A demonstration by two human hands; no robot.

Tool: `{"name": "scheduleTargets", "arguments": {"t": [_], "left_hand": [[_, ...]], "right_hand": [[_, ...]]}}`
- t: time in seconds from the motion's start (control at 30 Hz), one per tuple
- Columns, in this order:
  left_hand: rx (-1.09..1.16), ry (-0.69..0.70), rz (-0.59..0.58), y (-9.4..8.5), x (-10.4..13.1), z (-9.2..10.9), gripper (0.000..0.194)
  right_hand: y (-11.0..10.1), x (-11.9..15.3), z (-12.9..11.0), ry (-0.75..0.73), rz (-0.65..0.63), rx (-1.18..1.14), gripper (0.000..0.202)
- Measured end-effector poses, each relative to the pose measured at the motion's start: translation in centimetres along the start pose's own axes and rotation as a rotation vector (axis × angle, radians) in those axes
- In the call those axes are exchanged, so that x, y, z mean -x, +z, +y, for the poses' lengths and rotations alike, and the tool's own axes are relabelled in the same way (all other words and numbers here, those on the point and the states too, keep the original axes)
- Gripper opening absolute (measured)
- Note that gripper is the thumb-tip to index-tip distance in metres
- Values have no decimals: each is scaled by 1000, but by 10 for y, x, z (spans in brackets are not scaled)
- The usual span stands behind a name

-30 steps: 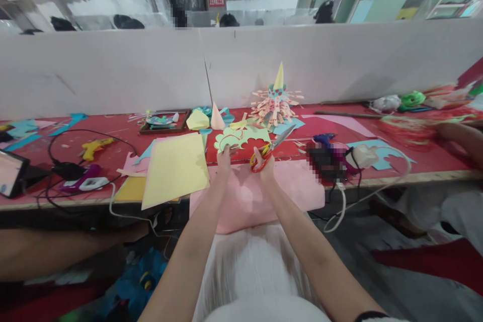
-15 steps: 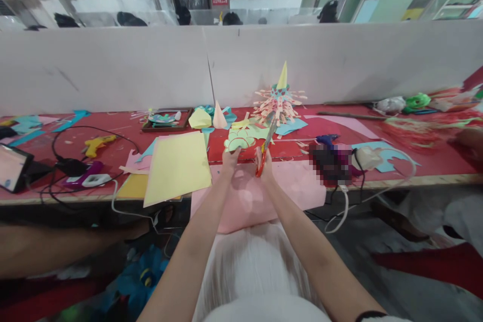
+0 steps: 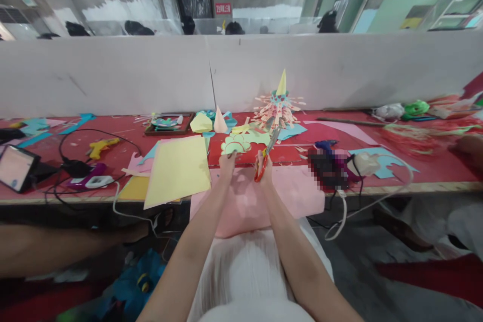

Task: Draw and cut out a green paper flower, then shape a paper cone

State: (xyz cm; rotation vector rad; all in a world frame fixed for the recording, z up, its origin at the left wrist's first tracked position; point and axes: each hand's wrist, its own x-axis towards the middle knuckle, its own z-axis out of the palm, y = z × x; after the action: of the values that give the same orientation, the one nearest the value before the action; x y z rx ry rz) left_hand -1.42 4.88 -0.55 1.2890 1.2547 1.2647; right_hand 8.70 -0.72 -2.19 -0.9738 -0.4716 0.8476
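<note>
My left hand [image 3: 227,162] is closed on the near edge of a light green paper piece [image 3: 237,144], which has a scalloped outline and dark curved lines on it. In my right hand [image 3: 266,167] is a pair of scissors [image 3: 260,172] with red-orange handles. The blades point away from me and up to the right, apart from the paper in my left hand. Both hands are above the far edge of a pink sheet [image 3: 287,191]. More green paper [image 3: 260,136] lies just behind the hands.
A yellow sheet [image 3: 179,171] lies left, a yellow glue gun [image 3: 101,147] beyond it. A fringed paper figure with a yellow cone [image 3: 281,85] stands at the back, near a pale pink cone [image 3: 220,122]. Cables and a blue glue gun [image 3: 326,145] lie right. A grey partition [image 3: 132,70] closes the back.
The view has tilted up slightly. The scissors have swung a little to the right, and the green paper in my left hand has shifted slightly left.
</note>
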Motion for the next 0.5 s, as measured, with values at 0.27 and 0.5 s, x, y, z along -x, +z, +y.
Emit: {"name": "scheduleTargets", "arguments": {"t": [0.27,0.5], "left_hand": [[377,56,13,2,-1,40,18],[448,76,52,7,22,84,18]], "right_hand": [[-4,23,-20,88,-89,170,46],[-12,37,-34,151,-239,496,47]]}}
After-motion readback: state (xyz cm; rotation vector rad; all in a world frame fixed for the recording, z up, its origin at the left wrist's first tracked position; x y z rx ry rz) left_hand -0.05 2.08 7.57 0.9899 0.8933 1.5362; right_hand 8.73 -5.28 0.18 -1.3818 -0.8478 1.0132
